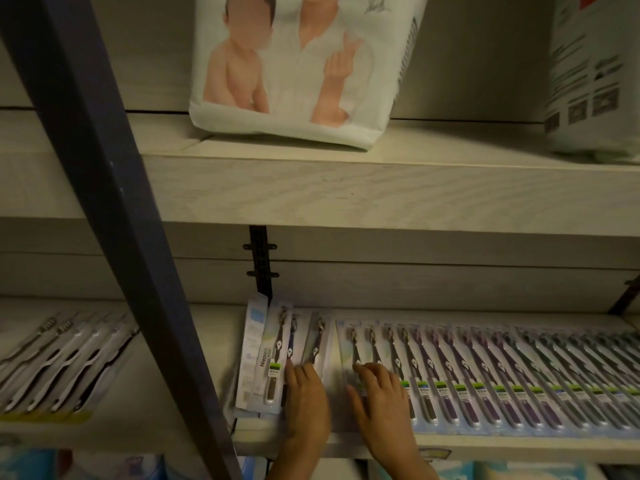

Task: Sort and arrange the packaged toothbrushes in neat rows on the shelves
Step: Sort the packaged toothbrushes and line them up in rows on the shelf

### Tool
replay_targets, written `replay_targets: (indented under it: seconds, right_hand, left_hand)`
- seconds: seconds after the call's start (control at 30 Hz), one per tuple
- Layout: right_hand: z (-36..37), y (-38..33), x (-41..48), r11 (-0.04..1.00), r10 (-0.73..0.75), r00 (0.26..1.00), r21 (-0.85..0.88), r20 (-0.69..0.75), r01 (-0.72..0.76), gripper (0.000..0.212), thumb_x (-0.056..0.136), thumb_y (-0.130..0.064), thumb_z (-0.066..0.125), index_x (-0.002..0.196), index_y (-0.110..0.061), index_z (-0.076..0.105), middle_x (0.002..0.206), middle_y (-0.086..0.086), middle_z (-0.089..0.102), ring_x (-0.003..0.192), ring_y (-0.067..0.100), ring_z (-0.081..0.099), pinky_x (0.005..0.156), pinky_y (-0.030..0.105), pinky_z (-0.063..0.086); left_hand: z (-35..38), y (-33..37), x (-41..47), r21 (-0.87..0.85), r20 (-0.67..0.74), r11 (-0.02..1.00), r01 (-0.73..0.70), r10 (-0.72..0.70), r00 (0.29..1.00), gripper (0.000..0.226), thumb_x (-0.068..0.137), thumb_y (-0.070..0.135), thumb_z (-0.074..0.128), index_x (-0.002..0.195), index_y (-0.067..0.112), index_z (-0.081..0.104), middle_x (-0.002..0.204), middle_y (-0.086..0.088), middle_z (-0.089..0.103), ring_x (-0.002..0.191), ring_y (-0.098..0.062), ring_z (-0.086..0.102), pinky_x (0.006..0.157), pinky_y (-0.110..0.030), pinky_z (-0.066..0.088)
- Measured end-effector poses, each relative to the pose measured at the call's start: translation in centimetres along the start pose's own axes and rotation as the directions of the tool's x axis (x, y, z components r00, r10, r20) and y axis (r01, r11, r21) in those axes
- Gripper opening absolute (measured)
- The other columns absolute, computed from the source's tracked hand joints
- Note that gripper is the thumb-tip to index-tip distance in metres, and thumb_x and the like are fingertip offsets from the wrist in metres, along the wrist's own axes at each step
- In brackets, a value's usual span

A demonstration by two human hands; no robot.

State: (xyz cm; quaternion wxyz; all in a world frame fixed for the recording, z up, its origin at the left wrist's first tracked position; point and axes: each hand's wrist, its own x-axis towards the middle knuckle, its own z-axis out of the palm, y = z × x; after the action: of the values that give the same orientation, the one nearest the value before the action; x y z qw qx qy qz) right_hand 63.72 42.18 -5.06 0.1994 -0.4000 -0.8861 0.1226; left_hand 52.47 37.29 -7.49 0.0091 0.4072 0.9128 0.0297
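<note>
On the lower shelf [519, 441], the row of toothbrush packs [485, 375] is steadied at its left end by the right hand [381, 396], fingers spread, nothing gripped. The loose packs [273, 355] beside it (tilted, uneven) are pressed under the flat left hand [306, 393], presumably for squaring up.

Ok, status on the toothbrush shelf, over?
Left hand flat on the loose packs, crooked and overlapping. Right hand flat on left end of the neat row. Nothing in the way.
</note>
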Motion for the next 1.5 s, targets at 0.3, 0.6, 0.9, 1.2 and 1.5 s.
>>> replay_targets:
  seconds: [0.3,0.6,0.9,1.2,1.5]
  right_hand:
    - [-0.3,-0.8,-0.1,0.743,0.194,0.957,0.606,0.214,-0.286,0.031,0.095,-0.029,0.048,0.126,-0.025,0.048,0.124,-0.002,0.053,0.109,0.007,0.052,0.093,0.016,0.040]
    - [-0.9,-1.2,0.2,0.415,0.249,0.907,0.809,0.340,-0.417,0.011,0.094,-0.017,0.051,0.092,-0.009,0.059,0.074,0.003,0.063,0.067,0.014,0.060,0.063,0.025,0.049]
    - [-2.1,-0.3,0.2,0.315,0.264,0.883,0.831,0.388,-0.460,0.011,0.092,-0.017,0.052,0.100,-0.013,0.059,0.093,0.009,0.070,0.080,0.016,0.070,0.061,0.020,0.052]
    - [-3.1,1.4,-0.6,0.296,0.293,0.884,0.844,0.365,-0.447,0.012,0.092,-0.013,0.053,0.102,-0.016,0.059,0.087,0.004,0.071,0.072,0.008,0.070,0.057,0.016,0.050]
    - [-3.4,2.4,-0.7,0.296,0.268,0.880,0.836,0.391,-0.462,0.013,0.092,-0.010,0.051,0.103,-0.013,0.058,0.091,0.007,0.070,0.069,0.006,0.069,0.052,0.012,0.048]
  left_hand:
    - [-2.9,1.0,-1.9,-0.559,-0.266,0.826,-0.068,-0.101,0.959,0.053,0.058,0.004,0.082,0.106,0.005,0.060,0.101,-0.010,0.062,0.089,-0.023,0.064,0.071,-0.031,0.055]
    - [-4.1,-0.1,-4.9,-0.844,-0.080,0.527,-0.104,0.068,0.994,0.043,0.084,0.015,0.061,0.120,0.031,0.044,0.120,0.013,0.040,0.111,0.001,0.043,0.081,-0.003,0.038]
    - [-2.5,-2.4,0.4,-0.771,0.018,0.631,0.090,-0.120,0.993,0.037,0.089,0.023,0.057,0.125,0.022,0.048,0.128,0.001,0.050,0.115,-0.014,0.050,0.089,-0.022,0.045]
    - [1.1,0.2,1.5,-0.258,0.106,0.958,0.125,-0.101,0.989,0.062,0.088,0.036,0.055,0.138,0.009,0.029,0.144,-0.009,0.034,0.134,-0.025,0.027,0.111,-0.031,0.030]
    - [0.4,0.3,3.1,-0.262,0.200,0.931,0.254,-0.205,0.958,0.059,0.077,0.038,0.066,0.125,0.009,0.045,0.132,-0.013,0.044,0.124,-0.028,0.038,0.098,-0.031,0.039]
